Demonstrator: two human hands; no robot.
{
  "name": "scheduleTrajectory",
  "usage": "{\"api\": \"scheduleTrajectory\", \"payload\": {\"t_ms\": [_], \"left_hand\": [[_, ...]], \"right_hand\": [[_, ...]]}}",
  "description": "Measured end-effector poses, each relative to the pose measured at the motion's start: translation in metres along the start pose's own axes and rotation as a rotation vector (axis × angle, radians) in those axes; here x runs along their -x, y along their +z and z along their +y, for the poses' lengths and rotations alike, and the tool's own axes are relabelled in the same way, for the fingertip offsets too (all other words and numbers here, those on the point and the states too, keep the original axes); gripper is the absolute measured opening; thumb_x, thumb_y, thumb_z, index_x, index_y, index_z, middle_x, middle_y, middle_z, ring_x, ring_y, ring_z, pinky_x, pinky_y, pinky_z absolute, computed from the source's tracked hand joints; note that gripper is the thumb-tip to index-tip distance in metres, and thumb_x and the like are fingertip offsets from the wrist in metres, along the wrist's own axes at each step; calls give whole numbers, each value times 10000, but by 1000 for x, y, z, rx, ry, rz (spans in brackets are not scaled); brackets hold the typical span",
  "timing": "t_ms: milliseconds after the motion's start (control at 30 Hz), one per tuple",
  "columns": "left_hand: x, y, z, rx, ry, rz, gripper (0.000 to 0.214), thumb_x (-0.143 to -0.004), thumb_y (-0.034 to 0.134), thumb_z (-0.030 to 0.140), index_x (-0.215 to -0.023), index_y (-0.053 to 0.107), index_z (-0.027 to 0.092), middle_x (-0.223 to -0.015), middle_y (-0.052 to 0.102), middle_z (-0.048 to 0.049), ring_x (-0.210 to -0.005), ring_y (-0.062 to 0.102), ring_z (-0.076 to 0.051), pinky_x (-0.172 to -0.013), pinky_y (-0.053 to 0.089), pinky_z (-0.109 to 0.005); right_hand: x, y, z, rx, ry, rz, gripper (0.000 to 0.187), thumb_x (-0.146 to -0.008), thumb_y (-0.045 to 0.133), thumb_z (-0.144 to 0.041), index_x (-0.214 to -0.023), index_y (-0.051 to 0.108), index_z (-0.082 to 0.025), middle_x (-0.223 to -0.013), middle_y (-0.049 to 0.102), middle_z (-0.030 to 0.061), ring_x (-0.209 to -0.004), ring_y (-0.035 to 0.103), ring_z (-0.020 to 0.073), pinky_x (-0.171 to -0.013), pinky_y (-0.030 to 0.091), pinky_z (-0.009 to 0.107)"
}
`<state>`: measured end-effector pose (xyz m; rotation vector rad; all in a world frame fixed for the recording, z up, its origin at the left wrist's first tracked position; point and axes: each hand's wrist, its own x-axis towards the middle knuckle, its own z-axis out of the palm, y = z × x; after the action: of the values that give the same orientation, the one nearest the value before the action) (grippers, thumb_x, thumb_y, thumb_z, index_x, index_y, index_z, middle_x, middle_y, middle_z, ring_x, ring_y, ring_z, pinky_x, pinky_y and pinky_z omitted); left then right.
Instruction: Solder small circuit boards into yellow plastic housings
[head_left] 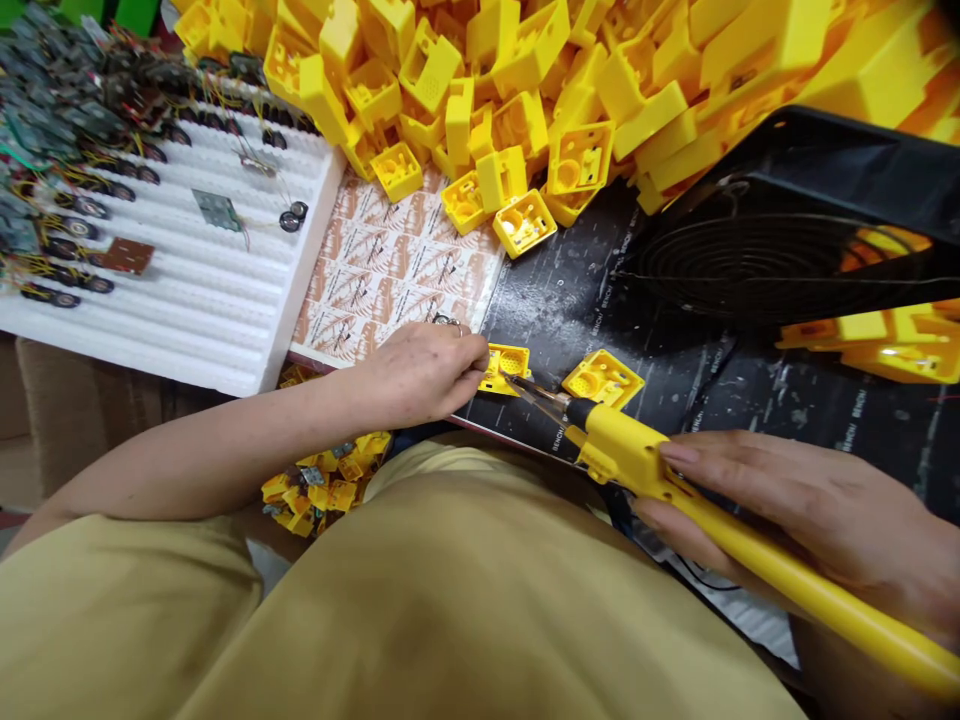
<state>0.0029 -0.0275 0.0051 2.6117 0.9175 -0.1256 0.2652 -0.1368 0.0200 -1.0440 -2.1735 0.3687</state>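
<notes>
My right hand (810, 500) is wrapped round a yellow soldering iron (626, 450) with a dark collar and thin metal tip. That tip reaches into a small yellow plastic case (513, 360) lying open side up at the table's near edge. My left hand (431, 372) is closed at the left end of this case, fingertips pressed together; whether they pinch the case wall or some small part inside is hidden. Just right of it lies a second open yellow case (604, 378), touched by neither hand.
A large heap of yellow cases (510, 120) covers the back. On the left, a white foam tray (225, 290) carries circuit boards (217, 210) and small wired round parts (293, 216). A black fan (750, 250) stands at right. More yellow cases (330, 485) sit below the table edge.
</notes>
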Motion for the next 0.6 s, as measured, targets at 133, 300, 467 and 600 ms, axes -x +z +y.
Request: {"api": "scheduleTrajectory", "payload": {"t_ms": [133, 300, 467, 600], "left_hand": [[-3, -6, 5, -55, -28, -64, 170, -852, 493, 196, -851, 653, 138, -757, 699, -52, -707, 657, -182, -614, 418, -271], [-8, -11, 9, -81, -71, -125, 167, -822, 511, 191, -861, 664, 139, -758, 705, -53, -725, 671, -198, -618, 423, -279], [-10, -10, 12, -142, -85, -137, 195, -841, 488, 227, -866, 657, 132, -783, 707, -66, -744, 677, -213, -614, 426, -288], [-10, -9, 11, -181, -46, -111, 196, -841, 483, 229, -858, 652, 130, -755, 698, -64, -710, 665, -194, -591, 417, -271]], "right_hand": [[-11, -2, 4, -21, -72, -62, 109, -863, 670, -202, -909, 599, -133, -736, 690, 34, -685, 669, 78, -678, 551, 147], [-19, 0, 4, -12, -138, -66, 94, -886, 645, -208, -864, 572, -152, -729, 701, 44, -695, 678, 85, -667, 566, 184], [-22, -8, 3, -18, -107, -199, 156, -842, 686, -184, -973, 606, -153, -867, 723, 91, -798, 690, 148, -726, 598, 297], [-23, -16, 3, -11, -212, -281, 128, -902, 614, -233, -1010, 606, -165, -897, 724, 75, -805, 689, 140, -751, 598, 287]]}}
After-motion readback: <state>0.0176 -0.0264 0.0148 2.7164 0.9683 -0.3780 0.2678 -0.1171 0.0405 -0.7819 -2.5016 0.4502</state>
